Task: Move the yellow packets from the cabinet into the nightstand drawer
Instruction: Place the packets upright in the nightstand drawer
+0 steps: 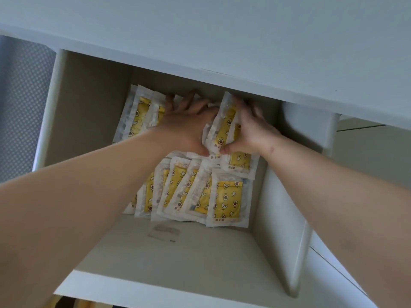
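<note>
Honestly, left hand (186,127) and right hand (251,132) each have a pinching grip on a stack of yellow packets (222,130) near the compartment's (89,112) back wall. The slick wrappers could slide out and scatter if squeezed unevenly.

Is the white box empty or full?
Neither: yellow packets lie over part of the box floor; the left hand and right hand grip a bunch.

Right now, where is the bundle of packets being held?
Head view: the bundle stands between the left hand and right hand, centre-right at the back of the compartment, behind the loose packets.
</note>
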`<state>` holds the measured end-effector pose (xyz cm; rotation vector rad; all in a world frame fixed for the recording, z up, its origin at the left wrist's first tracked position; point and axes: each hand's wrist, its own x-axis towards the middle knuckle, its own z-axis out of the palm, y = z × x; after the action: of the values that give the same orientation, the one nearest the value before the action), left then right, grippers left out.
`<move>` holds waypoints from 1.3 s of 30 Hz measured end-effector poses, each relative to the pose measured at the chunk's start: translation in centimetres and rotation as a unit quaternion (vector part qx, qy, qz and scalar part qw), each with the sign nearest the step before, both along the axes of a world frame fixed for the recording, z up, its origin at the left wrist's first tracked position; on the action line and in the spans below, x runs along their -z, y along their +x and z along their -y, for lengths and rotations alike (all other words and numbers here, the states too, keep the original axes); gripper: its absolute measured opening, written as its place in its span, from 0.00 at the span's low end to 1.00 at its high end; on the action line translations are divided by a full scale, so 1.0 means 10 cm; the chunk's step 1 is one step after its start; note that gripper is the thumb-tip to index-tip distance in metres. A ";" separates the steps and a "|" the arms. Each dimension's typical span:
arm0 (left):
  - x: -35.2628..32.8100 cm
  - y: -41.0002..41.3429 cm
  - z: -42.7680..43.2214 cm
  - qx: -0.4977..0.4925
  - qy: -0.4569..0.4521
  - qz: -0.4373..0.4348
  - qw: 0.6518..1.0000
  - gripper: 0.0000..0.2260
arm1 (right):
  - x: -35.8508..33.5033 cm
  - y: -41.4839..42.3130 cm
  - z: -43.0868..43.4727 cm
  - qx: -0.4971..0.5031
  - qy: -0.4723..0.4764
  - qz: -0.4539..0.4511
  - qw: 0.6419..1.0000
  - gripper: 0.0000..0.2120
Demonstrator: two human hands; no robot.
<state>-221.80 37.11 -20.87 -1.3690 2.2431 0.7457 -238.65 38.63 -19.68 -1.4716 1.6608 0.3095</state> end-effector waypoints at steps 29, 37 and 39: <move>0.00 0.07 -0.10 -0.056 -0.016 0.017 0.998 0.51 | -0.16 0.03 -0.06 -0.043 -0.004 -0.076 0.996 0.48; -0.14 0.12 -0.10 -0.066 -0.007 0.022 0.998 0.45 | -0.23 0.09 -0.11 -0.029 -0.026 -0.082 0.996 0.46; -0.25 0.13 -0.15 -0.088 -0.008 0.014 0.996 0.42 | -0.32 0.15 -0.15 -0.019 -0.039 -0.095 0.995 0.42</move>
<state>-220.51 38.63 -18.37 -1.5900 2.1312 0.7641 -237.15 40.12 -16.47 -1.5751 1.8143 0.4209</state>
